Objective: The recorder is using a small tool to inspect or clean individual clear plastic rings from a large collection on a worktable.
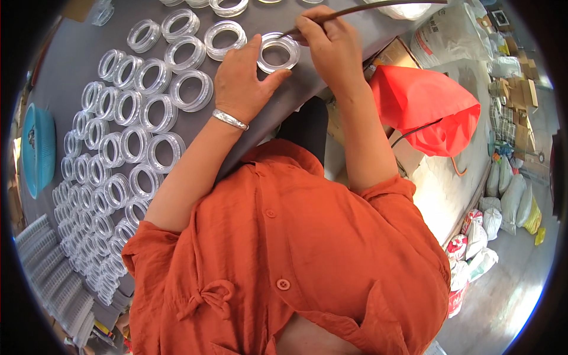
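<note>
A clear plastic ring (278,52) lies on the grey table at the upper middle. My left hand (242,77), with a silver bangle at the wrist, holds it from the left, index finger at its far side and thumb at its near edge. In my right hand (331,44) is a long dark brown tube (378,6) that curves away to the upper right. My fingers pinch it close to its thin pointed end, which meets the ring's far rim. Many similar clear plastic rings (190,90) stand in rows to the left of my left hand.
A blue plastic basket (38,151) sits at the far left, above stacked clear trays (50,272). Right of my right arm hangs a red cloth bag (423,109) by a cardboard box (396,54). Filled sacks (473,242) line the floor at right.
</note>
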Motion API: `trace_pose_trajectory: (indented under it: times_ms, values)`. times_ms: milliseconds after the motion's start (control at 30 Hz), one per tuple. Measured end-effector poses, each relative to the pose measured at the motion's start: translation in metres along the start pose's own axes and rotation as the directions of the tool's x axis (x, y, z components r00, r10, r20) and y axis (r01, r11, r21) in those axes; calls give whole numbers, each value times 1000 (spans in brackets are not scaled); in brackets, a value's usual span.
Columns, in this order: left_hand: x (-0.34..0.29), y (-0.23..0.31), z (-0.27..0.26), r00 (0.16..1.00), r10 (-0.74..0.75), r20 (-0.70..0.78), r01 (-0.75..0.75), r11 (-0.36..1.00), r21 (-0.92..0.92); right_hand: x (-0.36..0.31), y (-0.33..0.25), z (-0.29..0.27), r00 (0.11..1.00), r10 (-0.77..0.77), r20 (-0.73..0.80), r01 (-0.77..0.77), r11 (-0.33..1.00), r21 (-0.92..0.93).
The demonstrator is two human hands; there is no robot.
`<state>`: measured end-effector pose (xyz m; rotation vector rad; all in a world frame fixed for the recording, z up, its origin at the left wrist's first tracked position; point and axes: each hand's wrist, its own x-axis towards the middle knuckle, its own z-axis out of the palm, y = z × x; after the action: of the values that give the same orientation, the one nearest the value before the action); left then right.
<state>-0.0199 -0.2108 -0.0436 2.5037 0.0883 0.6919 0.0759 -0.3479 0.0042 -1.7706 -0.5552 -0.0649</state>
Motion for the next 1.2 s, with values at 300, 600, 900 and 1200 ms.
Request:
trace_pose_trajectory:
  times_ms: [300, 600, 900, 1200]
  values:
    - [-4, -3, 2, 999, 11, -32, -9, 999, 45, -27, -24, -3, 949, 220, 225, -271, 935, 230]
    - [-31, 1, -48, 958, -209, 197, 255, 935, -246, -52, -2, -24, 958, 284, 33, -245, 759, 603]
    - [-94, -9, -117, 419, -387, 822, 807, -256, -532, -79, -18, 39, 920, 248, 302, -375, 781, 500]
    - [-124, 7, -160, 530, -526, 665, 654, -245, -715, -74, -24, 63, 875, 181, 448, -393, 806, 442]
